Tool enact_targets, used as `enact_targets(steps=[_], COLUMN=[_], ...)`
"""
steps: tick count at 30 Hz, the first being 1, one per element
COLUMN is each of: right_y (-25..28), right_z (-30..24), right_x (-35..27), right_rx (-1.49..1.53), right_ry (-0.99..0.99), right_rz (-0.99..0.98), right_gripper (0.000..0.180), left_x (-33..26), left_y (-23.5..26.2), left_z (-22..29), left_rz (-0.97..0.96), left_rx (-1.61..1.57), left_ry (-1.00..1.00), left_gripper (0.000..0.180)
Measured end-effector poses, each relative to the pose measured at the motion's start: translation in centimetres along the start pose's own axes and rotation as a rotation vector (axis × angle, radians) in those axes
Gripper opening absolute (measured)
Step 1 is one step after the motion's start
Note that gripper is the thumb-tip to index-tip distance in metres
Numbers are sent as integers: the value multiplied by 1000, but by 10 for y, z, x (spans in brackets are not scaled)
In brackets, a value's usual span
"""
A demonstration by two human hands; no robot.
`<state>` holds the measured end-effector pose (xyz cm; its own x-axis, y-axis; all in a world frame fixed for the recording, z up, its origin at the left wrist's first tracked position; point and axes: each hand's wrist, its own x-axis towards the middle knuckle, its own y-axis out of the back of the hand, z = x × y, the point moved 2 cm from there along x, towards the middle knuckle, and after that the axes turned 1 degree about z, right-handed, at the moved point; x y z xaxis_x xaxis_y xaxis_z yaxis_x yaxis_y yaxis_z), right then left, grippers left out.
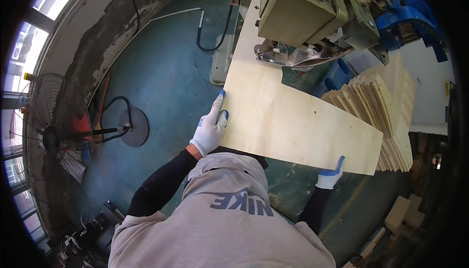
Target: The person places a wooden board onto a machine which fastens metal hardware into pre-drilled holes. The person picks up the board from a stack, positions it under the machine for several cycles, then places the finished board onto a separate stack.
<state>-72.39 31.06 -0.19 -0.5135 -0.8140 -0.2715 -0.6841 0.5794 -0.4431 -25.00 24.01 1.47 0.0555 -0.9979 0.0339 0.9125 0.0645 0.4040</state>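
Across the front of my body lies a large L-shaped plywood panel [288, 126], pale and flat. Its narrower arm runs away from me under the head of a green-grey machine [298, 18], beside a curved metal guard [293, 57]. My left hand [210, 128], in a white glove with blue fingertips, grips the panel's left edge, one finger stretched along it. Gloved the same way, my right hand [331, 176] holds the near edge close to the right corner, a blue finger on top; its other fingers are hidden beneath.
A stack of cut plywood pieces [386, 116] stands to the right, past the panel's end. Blue machinery [405, 21] is at the far right. On the left stands a pedestal fan [51, 138] with a round base [133, 127]. Wood offcuts [403, 214] lie at lower right.
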Motion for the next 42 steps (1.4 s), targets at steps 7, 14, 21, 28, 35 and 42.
enact_targets(steps=[7, 14, 21, 28, 35, 42], right_y=[11, 10, -93, -157, -179, -192], right_z=[6, 15, 77, 115, 120, 124], right_x=[-4, 2, -18, -12, -24, -6], right_rx=[-73, -24, 132, 167, 208, 273], right_ry=[74, -28, -336, -303, -163, -140], right_rz=[6, 0, -37, -88, -59, -11], right_gripper=[51, 52, 53, 47, 44, 40], left_x=[12, -2, -25, 9, 75, 119], left_y=[7, 21, 126, 185, 195, 188], left_z=[23, 41, -25, -43, -68, -87], left_rz=[79, -25, 236, 266, 146, 62], left_rx=[80, -159, -134, -259, -254, -27], left_ry=[-183, 140, 162, 173, 55, 53], left_gripper=[57, 52, 51, 50, 53, 56])
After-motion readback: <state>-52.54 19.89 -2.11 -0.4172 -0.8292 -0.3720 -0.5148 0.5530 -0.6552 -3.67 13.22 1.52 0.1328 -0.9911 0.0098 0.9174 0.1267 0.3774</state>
